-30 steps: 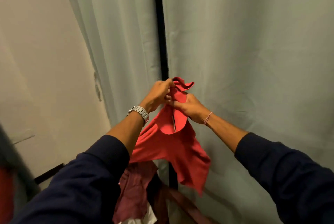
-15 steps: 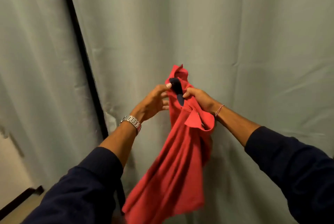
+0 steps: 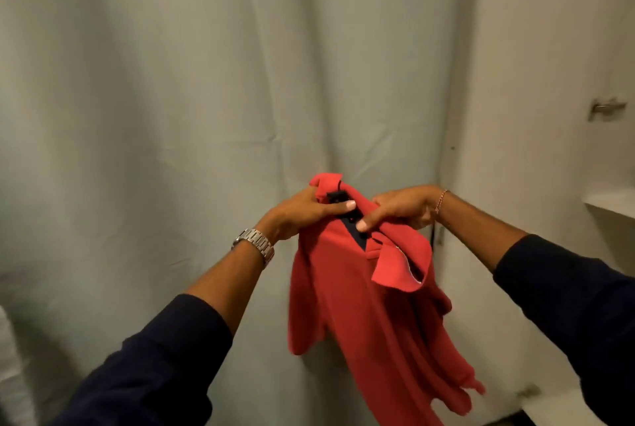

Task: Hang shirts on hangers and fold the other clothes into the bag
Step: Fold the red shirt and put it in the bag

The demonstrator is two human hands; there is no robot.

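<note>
Left hand, with the silver metal wristwatch on that arm, is gripping the collar side of a red cotton polo shirt with a dark navy placket. The shirt's dangling in mid-air in front of the pale grey-green curtain. Right hand is pinching the other side of the collar. Looks like the neck's getting opened up for a hanger; none in view though, so fetching one probably comes next. There's a small metal wall hook far right.

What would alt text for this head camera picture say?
Two hands hold up a red shirt by its collar, the left hand and right hand each gripping one side. A pale curtain hangs behind.
</note>
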